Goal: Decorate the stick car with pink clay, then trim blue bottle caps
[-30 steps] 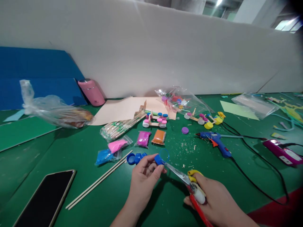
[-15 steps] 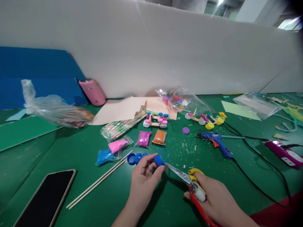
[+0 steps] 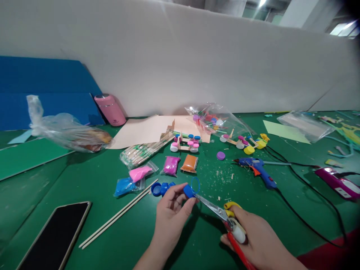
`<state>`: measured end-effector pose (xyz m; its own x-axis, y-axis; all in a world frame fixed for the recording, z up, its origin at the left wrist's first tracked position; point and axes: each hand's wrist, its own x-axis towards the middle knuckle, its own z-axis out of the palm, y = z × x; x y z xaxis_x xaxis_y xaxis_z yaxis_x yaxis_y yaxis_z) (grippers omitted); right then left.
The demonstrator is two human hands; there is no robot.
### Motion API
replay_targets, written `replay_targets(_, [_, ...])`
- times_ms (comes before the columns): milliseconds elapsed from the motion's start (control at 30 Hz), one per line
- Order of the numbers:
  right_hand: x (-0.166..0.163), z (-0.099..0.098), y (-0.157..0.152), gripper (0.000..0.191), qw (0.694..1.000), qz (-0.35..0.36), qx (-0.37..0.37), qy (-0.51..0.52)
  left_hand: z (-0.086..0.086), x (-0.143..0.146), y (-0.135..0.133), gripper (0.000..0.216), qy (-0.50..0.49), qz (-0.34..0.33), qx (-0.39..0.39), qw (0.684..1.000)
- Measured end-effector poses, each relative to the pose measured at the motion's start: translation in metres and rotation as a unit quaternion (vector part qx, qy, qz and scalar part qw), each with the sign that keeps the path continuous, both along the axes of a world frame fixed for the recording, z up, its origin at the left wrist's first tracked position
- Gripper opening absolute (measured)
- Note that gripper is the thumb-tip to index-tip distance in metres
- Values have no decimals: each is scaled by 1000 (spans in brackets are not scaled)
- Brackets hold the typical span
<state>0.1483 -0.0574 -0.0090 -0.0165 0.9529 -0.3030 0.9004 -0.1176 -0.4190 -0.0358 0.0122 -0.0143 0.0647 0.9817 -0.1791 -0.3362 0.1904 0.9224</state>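
A blue bottle cap (image 3: 188, 190) is pinched between the thumb and fingers of my left hand (image 3: 174, 206). A thin blue plastic ring (image 3: 195, 184) stands up from the cap's right side. My right hand (image 3: 254, 228) grips a pair of scissors (image 3: 215, 208) with one red and one yellow handle. The blades point up and left, with their tips at the cap and ring. Something white and rounded (image 3: 239, 235) shows by the scissor handles, partly covered by my right hand. More blue caps (image 3: 161, 189) lie on the table just behind my left hand.
Two wooden sticks (image 3: 118, 214) and a phone (image 3: 54, 236) lie at left. Clay packets (image 3: 171, 165) and small wheeled models (image 3: 185, 144) sit farther back. A blue glue gun (image 3: 257, 168) with a black cord (image 3: 303, 221) is at right, and a pink flask (image 3: 110, 109) leans behind.
The thin ring stands a little more visibly off the cap. The scissors and right hand have shifted very slightly; the left hand keeps its hold.
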Motion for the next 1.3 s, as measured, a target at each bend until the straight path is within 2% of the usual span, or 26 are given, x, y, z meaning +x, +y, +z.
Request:
replay_targets(167, [1,0,0,28,1000,-4,2,18,1,0,0,26,-18,1,-1,1000])
replay_targets(633, [2,0,1,27,999,-5,-2,52,0,0,0,29,10,-30,13,999])
replay_targets(1000, [1,1,-1,26,999,-1,-2,47,-4,0,1,27,45,-18,37,998])
replay_targets(1300, [2,-1,1,28,1000,-12,-8,-4,-12,-3,0,28,65,-27,67,995])
